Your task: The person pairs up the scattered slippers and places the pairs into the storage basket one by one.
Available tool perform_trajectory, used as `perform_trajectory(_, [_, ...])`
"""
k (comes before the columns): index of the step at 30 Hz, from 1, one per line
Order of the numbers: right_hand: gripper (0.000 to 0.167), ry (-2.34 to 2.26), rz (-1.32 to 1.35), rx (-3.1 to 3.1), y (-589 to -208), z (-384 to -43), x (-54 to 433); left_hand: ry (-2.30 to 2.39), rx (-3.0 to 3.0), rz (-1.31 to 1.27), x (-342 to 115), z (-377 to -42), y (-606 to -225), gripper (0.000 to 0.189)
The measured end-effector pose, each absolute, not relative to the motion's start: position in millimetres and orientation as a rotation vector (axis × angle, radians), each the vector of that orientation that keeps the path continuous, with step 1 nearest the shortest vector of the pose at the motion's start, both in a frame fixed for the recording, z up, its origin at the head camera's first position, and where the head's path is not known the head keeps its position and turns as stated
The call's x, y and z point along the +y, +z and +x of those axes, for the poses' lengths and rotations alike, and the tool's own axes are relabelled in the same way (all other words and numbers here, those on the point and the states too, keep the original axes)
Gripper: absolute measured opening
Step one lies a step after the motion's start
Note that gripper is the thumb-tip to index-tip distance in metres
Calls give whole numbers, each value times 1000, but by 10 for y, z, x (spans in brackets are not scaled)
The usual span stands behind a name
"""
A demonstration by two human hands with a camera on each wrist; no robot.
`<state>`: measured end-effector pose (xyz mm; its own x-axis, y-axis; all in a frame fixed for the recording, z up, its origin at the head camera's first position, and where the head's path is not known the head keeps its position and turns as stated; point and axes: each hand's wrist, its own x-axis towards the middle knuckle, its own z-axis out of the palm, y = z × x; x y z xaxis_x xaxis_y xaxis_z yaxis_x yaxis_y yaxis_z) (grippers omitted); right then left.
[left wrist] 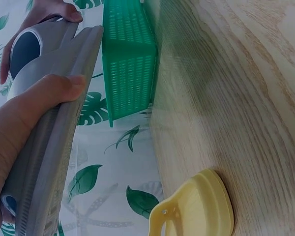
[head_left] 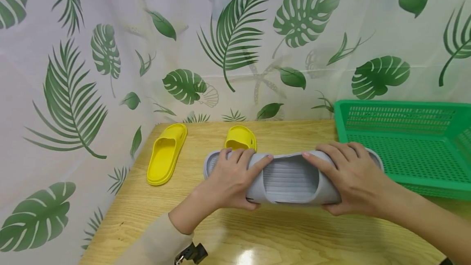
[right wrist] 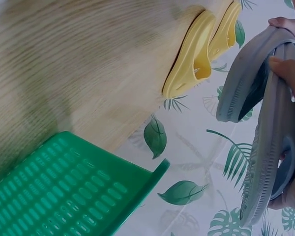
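Note:
Both hands hold a pair of grey slippers [head_left: 290, 181] in the air above the table, in front of the body. The slippers overlap lengthwise, and a ribbed insole shows between their two straps in the head view. My left hand [head_left: 232, 177] grips the left end, fingers over the top and thumb below. Around the right end, my right hand [head_left: 357, 175] grips in the same way. From the left wrist view, the left thumb presses along the side of the grey sole [left wrist: 54, 147]. Behind the grey pair stands a yellow slipper [head_left: 241, 136], partly hidden by it.
Another yellow slipper [head_left: 162, 158] lies at the table's left edge, toe toward the back. A green perforated basket [head_left: 401, 105] occupies the right side. The wooden table [head_left: 176, 216] meets a leaf-patterned curtain [head_left: 235, 52] behind and at left.

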<state>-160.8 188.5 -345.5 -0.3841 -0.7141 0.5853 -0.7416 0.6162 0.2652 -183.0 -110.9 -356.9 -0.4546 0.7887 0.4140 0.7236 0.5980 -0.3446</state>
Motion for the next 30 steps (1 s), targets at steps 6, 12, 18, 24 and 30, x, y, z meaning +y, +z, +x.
perform_trajectory(6, [92, 55, 1183, -2160, -3487, -1596, 1932, 142, -2296, -1186, -1119, -1825, -3593, 107])
perform_trajectory(12, [133, 10, 1226, -2214, -3504, -1578, 2032, 100, -2294, -1194, -1156, -1815, -3618, 107])
perform_trajectory(18, [123, -25, 1279, -2146, -3539, -1600, 2076, 92, -2301, -1199, -1173, -1806, -3622, 107])
perform_trajectory(24, [105, 33, 1310, -2096, -3546, -1636, 2087, 105, -2280, -1199, -1152, -1797, -3592, 108])
perform_trajectory(30, [87, 101, 1310, -2083, -3569, -1634, 2085, 118, -2287, -1206, -1139, -1780, -3553, 108])
